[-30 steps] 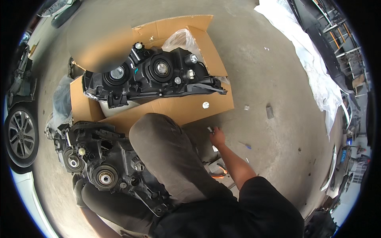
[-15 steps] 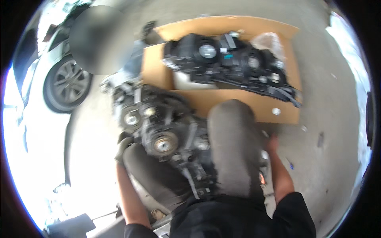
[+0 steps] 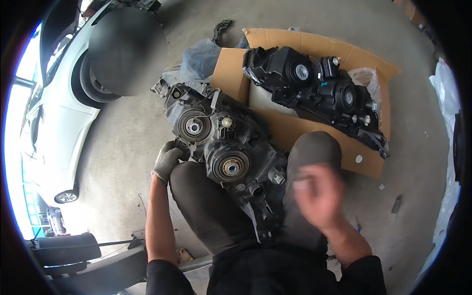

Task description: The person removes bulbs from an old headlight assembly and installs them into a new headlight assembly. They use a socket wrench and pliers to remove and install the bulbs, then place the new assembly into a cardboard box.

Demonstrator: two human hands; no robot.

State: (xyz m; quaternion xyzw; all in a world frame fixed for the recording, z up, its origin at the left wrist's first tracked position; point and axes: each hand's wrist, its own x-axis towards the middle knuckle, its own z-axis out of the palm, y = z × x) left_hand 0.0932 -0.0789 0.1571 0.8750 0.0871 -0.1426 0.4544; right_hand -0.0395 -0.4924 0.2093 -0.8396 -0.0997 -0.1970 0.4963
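A black headlight housing (image 3: pixel 226 152) lies back side up across my lap, between my knees. My left hand (image 3: pixel 167 161), in a grey glove, grips its left edge. My bare right hand (image 3: pixel 317 196) hovers blurred over my right knee (image 3: pixel 314 147), just right of the housing. A small pale spot shows at its fingertips, but I cannot tell whether it holds anything. A second black headlight (image 3: pixel 314 93) rests on a flattened cardboard box (image 3: pixel 295 130) beyond my knees.
A white car (image 3: pixel 54 128) stands at the left with its wheel close by. Crumpled plastic bags (image 3: pixel 199 61) lie behind the housing. A small round part (image 3: pixel 359 159) sits on the cardboard. White sheeting (image 3: pixel 450 123) runs along the right. Concrete floor lies all around.
My right hand has come up from the floor at my right to above my right knee. My left hand now grips the housing's left edge. The view has swung left.
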